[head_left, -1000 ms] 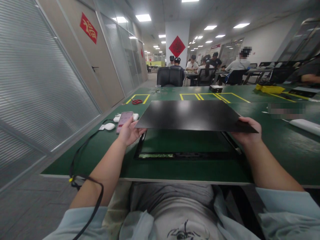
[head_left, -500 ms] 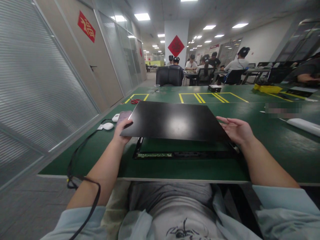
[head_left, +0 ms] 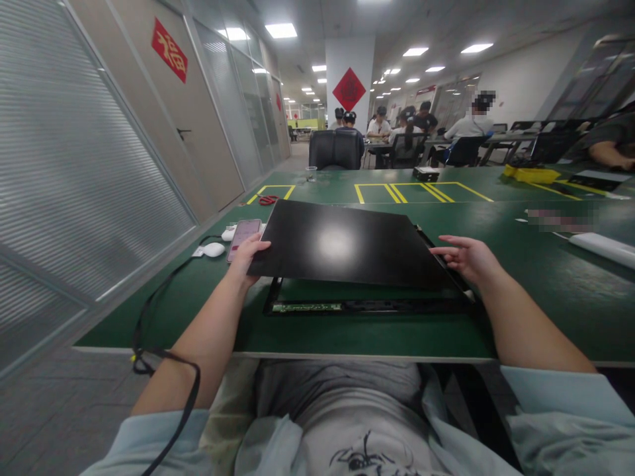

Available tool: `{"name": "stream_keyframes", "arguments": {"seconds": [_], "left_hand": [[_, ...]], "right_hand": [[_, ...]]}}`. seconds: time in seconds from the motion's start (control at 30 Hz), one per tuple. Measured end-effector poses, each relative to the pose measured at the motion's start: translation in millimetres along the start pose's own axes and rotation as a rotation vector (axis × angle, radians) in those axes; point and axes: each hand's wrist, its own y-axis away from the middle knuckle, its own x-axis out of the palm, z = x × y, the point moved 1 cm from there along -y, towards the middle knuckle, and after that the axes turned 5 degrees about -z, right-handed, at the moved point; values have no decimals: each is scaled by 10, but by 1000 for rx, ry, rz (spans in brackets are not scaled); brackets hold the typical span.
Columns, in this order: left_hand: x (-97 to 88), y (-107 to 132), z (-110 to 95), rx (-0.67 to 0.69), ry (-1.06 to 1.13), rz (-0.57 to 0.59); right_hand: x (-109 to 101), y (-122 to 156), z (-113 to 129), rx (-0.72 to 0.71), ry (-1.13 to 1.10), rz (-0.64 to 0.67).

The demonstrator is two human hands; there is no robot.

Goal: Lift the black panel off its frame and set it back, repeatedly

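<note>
Black panel (head_left: pixel 337 244) sits over black frame (head_left: pixel 397 307) near table's (head_left: pixel 149 330) front edge; left side raised, right side lower, probably since only 1 hand bears it. Left hand (head_left: pixel 244 259): thumb on top, fingers clamped on panel's left edge. Right hand (head_left: pixel 473 261): palm inward, fingers apart at right edge, likely steadying; contact unclear. Both forearms cross table's front edge.

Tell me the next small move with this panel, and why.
I'd probably lower the left side of the black panel toward the black frame: the left hand holds that side raised, the panel slopes down to the right, and the right hand is open at the right edge, not gripping.
</note>
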Motion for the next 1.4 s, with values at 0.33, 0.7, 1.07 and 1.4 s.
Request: {"name": "stream_keyframes", "arguments": {"seconds": [0.33,0.7,1.07,1.4], "left_hand": [[10,2,62,-74,-51,51],[73,48,111,-158,-83,57],[115,75,107,-164,-88,74],[121,64,167,-166,-133,118]], "right_hand": [[-76,-102,-64,-80,116,-106],[-87,-100,-68,-118,245,-156],[-76,-69,-54,-160,285,-190],[-123,-91,-47,-188,366,-243]]}}
